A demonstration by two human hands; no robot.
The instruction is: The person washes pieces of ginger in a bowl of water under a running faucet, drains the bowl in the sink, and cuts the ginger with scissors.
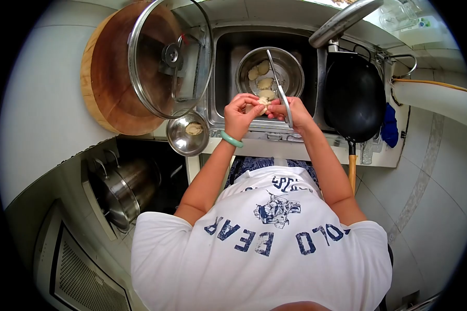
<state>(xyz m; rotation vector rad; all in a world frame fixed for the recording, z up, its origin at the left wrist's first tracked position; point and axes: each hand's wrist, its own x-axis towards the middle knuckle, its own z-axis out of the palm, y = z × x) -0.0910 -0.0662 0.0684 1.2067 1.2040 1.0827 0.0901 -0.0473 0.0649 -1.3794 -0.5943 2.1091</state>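
Observation:
My left hand (239,115), with a green bangle on its wrist, pinches a pale piece of food (265,102) that looks like abalone meat. My right hand (297,113) is closed around a knife (284,99), its blade pointing up and away over the bowl. The fingertips of that hand also touch the pale piece. Below and beyond them, a steel bowl (297,72) stands in the sink (225,46) with several similar pale oval pieces (265,83) inside. To the left, a small steel bowl (177,141) holds one dark-rimmed piece (194,128).
A round wooden board (106,78) lies at the left, with a glass lid (155,98) standing over it. A black wok (354,96) sits right of the sink, beside the faucet (342,23). A steel pot (124,189) is lower left; a blue cloth (389,126) hangs at right.

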